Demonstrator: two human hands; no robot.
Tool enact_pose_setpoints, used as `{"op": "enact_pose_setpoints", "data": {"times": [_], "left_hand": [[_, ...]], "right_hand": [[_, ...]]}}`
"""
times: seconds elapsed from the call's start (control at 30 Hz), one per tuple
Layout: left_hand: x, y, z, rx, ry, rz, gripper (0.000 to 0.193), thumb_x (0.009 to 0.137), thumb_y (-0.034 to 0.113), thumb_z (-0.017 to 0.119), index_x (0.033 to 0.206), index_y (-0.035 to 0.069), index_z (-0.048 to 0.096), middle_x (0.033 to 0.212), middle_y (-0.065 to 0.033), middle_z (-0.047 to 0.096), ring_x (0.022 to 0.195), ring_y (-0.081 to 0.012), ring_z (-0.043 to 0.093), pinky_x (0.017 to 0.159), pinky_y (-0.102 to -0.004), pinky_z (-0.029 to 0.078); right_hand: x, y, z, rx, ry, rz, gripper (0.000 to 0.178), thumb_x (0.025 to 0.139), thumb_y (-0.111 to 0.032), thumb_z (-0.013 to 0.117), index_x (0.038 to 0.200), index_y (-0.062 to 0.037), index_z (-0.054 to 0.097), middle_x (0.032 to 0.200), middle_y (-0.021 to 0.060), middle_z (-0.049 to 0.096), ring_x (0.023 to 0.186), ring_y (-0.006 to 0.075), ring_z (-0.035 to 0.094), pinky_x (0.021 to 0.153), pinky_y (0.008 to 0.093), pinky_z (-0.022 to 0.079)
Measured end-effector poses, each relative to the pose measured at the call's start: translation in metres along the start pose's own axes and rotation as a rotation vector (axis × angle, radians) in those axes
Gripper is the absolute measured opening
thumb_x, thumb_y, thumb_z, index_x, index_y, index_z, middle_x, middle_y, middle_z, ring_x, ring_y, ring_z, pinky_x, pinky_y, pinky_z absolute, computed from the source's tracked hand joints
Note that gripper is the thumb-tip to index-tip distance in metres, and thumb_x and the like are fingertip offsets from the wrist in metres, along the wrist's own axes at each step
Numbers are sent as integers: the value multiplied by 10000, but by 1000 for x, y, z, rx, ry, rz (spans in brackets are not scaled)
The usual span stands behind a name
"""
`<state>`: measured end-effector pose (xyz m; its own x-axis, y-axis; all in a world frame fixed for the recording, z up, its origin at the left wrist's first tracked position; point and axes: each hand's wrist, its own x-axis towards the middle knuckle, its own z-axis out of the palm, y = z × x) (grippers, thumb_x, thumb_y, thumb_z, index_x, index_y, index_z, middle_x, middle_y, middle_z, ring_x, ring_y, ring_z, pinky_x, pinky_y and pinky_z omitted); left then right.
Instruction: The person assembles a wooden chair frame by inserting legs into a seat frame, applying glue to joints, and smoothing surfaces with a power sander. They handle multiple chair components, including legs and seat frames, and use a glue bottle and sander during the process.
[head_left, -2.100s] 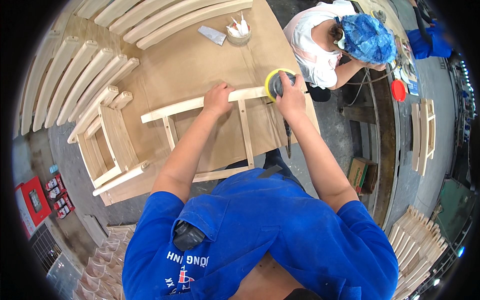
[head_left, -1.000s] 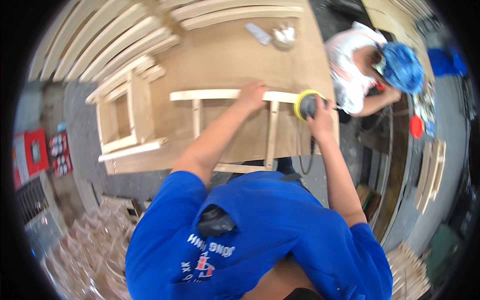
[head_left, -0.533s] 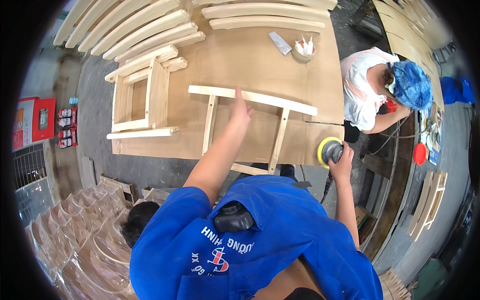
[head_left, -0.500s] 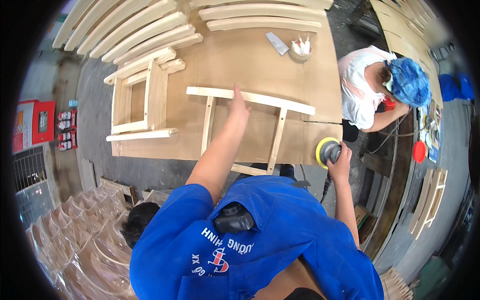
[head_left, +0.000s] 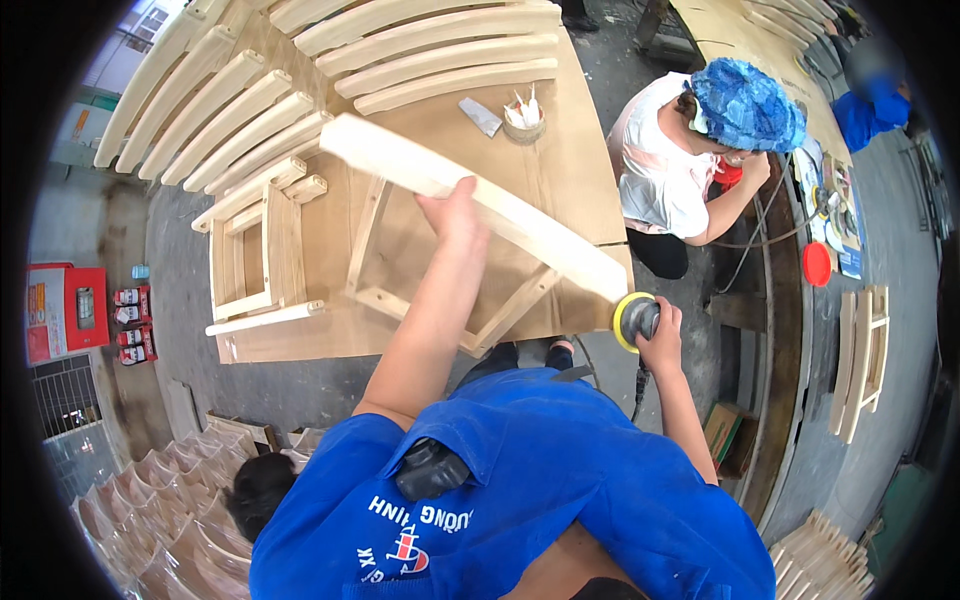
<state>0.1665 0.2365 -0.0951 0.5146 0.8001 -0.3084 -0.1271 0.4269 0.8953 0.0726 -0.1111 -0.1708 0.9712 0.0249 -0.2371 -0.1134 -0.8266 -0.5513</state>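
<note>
My left hand (head_left: pixel 455 215) is closed around the long, slightly curved top rail of a pale wooden frame (head_left: pixel 545 235). That frame is held tilted over the table, its thinner legs and crossbar reaching down toward me. A round sander (head_left: pixel 637 322) with a yellow pad rim and dark body is gripped in my right hand (head_left: pixel 662 340), its cord hanging below. The sander's pad is right by the rail's right end; whether they touch, I cannot tell.
The table (head_left: pixel 285 345) has a brown sheet on top. Assembled wooden frames (head_left: pixel 262 250) stand at its left, with rows of curved slats (head_left: pixel 455 75) behind. A small tub (head_left: pixel 524 122) of white tubes sits beyond. A co-worker (head_left: pixel 670 165) is close on the right.
The wooden frame has been tilted, its rail now raised and slanting down to the right. The sander has come close to the rail's right end.
</note>
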Motion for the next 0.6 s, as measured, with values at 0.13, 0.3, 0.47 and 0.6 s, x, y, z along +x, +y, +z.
{"op": "enact_pose_setpoints", "data": {"times": [0.13, 0.3, 0.47, 0.6], "left_hand": [[-47, 25, 23, 86, -342, 8, 692, 755, -58, 667, 1349, 22, 321, 1261, -180, 519, 1153, -274, 543, 943, -359, 466], [-69, 28, 21, 545, -599, 303, 615, 746, 57, 710, 1294, -35, 447, 1159, -207, 611, 1098, -301, 595, 946, -372, 462], [-80, 27, -13, 820, -813, 427, 489, 759, 58, 673, 1224, -14, 536, 1071, -224, 647, 1042, -372, 620, 905, -392, 482], [-83, 33, -35, 917, -956, 424, 467, 796, 25, 645, 1240, -40, 517, 1028, -188, 654, 977, -255, 644, 861, -336, 483]], "right_hand": [[3, 10, -4, -15, -2, -16, 718, 671, -14, 701, 1325, -106, 420, 1288, 178, 435, 1106, 429, 544, 940, 455, 477], [9, 11, -5, 5, 8, -27, 712, 670, -14, 688, 1323, -112, 421, 1285, 184, 434, 1103, 435, 542, 935, 461, 476], [9, 4, -5, 9, 29, -62, 685, 677, -17, 666, 1310, -125, 426, 1270, 183, 441, 1071, 440, 550, 895, 470, 486], [8, -7, 0, 10, -15, -35, 693, 665, -20, 678, 1302, -132, 428, 1249, 174, 448, 1030, 441, 566, 861, 480, 497]]}}
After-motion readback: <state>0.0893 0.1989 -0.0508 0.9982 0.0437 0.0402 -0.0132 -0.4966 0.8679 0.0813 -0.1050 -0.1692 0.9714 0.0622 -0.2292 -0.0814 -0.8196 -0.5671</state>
